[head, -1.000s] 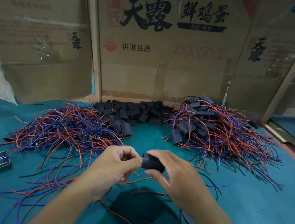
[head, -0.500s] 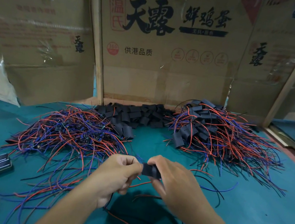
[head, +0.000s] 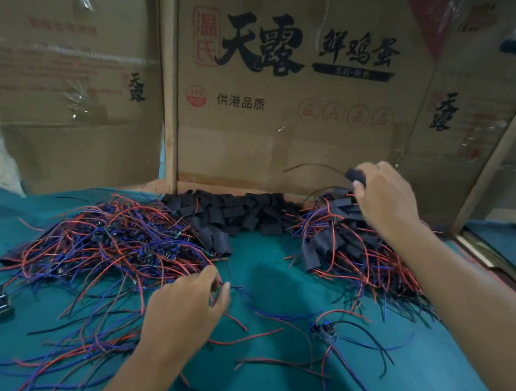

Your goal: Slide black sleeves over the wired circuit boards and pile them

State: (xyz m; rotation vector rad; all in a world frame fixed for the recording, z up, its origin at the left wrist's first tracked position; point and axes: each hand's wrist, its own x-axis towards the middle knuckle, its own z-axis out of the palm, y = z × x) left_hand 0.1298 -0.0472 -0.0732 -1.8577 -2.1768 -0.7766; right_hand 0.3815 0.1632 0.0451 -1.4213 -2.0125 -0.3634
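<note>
Now, your right hand [head: 382, 199] has its fingers [head: 358, 186] curled and pinched on a sleeved board [head: 354, 175], its thin black wire trailing off to the left in the air. The piece sits at your fingertips, above the back edge of the finished pile [head: 360, 246], not touching it. To do this well, let it go low over the heap's middle so it lands on the other sleeved pieces and its wires fall with theirs, rather than toward the loose black sleeves [head: 240, 213] just left of the pile.

Your left hand [head: 187, 306] is down near the tabletop [head: 268, 286]; thumb and forefinger lie close together at red and blue wires on the near edge of the unsleeved boards [head: 119, 240], though I cannot tell whether they actually grip one. Pick a single lead there, or the tangle will likely drag along. One bare board [head: 324, 329] lies apart, to the right of that hand.
</note>
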